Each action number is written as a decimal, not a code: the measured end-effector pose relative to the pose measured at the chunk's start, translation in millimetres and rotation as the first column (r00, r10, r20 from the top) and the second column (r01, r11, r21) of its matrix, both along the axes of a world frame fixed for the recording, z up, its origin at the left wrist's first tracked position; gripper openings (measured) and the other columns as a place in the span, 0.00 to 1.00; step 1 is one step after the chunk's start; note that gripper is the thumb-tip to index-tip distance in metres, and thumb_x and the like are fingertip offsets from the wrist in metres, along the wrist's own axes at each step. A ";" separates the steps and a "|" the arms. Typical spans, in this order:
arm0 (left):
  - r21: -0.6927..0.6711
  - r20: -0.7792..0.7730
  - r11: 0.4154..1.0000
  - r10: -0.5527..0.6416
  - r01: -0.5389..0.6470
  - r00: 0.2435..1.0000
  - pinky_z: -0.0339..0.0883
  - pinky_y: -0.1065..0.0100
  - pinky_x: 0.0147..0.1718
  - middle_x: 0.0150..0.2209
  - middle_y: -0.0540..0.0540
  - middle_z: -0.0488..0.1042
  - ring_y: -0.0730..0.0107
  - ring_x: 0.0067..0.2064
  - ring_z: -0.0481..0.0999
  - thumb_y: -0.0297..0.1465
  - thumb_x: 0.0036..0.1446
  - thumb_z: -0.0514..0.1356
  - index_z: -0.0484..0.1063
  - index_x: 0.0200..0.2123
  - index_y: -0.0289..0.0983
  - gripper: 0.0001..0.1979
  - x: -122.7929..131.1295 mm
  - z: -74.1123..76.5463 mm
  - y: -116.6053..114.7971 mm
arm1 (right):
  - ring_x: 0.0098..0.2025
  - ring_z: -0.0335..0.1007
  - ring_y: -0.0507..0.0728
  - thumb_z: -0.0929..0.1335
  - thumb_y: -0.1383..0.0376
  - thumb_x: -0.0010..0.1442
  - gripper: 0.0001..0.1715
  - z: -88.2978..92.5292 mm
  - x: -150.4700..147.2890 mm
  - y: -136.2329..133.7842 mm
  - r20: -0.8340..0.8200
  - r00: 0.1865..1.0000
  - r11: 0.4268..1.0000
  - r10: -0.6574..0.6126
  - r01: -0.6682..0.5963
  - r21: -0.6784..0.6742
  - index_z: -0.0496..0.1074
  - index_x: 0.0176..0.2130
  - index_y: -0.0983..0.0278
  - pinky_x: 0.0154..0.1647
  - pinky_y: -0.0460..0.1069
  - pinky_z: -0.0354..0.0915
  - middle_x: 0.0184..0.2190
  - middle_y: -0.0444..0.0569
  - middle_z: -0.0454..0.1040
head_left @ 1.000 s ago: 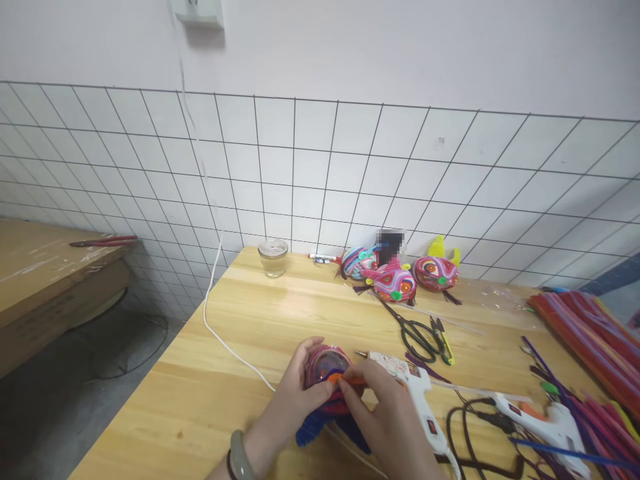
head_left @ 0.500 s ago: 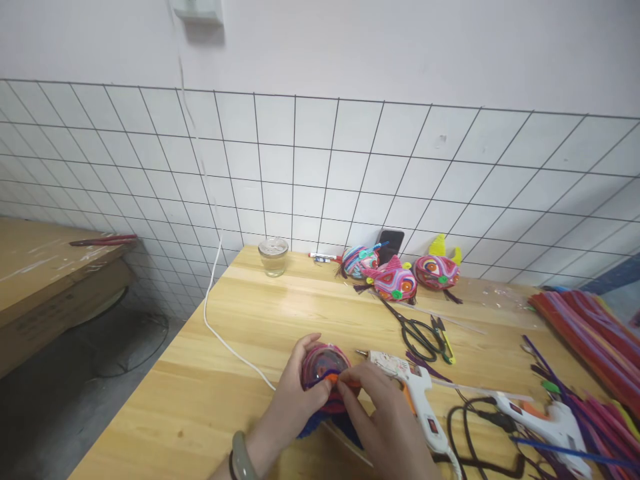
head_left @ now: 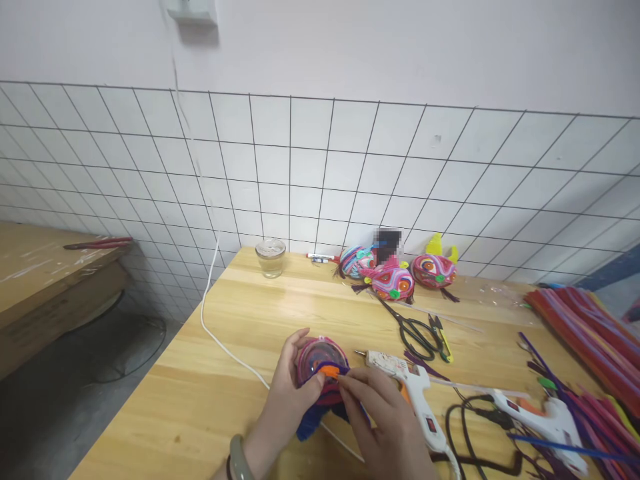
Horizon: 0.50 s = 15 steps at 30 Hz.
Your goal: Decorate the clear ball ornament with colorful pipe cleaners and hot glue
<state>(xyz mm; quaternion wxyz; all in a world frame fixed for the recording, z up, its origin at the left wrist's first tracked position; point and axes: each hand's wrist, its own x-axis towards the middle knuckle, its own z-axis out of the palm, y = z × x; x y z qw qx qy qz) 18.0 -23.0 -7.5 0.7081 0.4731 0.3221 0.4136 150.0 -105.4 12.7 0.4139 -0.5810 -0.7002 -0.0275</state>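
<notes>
Between hands, we cup clear round plastic shell with pink fuzzy wrapping in left hand; right hand pinches end of orange fuzzy strip. If left thumb slackens, strip could shift, sit crooked.

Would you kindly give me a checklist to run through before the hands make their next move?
1. Left hand around the round craft piece: ok.
2. Right hand fingertips pinched at the end of the orange strip: ok.
3. Orange strip firmly attached: cannot tell.
4. Nearer glue gun not touching the right hand: cannot tell, they overlap in view.
5. Scissors away from both hands: ok.
6. Glass upright: ok.
</notes>
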 end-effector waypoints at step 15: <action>-0.043 0.110 0.997 0.066 -0.062 0.992 0.65 0.61 0.49 0.49 0.42 0.70 0.57 0.51 0.70 0.32 0.46 0.67 0.64 0.50 0.40 0.27 -1.2 -0.5 -2.1 | 0.32 0.72 0.55 0.66 0.66 0.60 0.06 -3.9 -2.3 -3.6 -0.367 0.911 0.980 -0.188 0.149 -0.131 0.71 0.31 0.59 0.35 0.47 0.69 0.28 0.45 0.76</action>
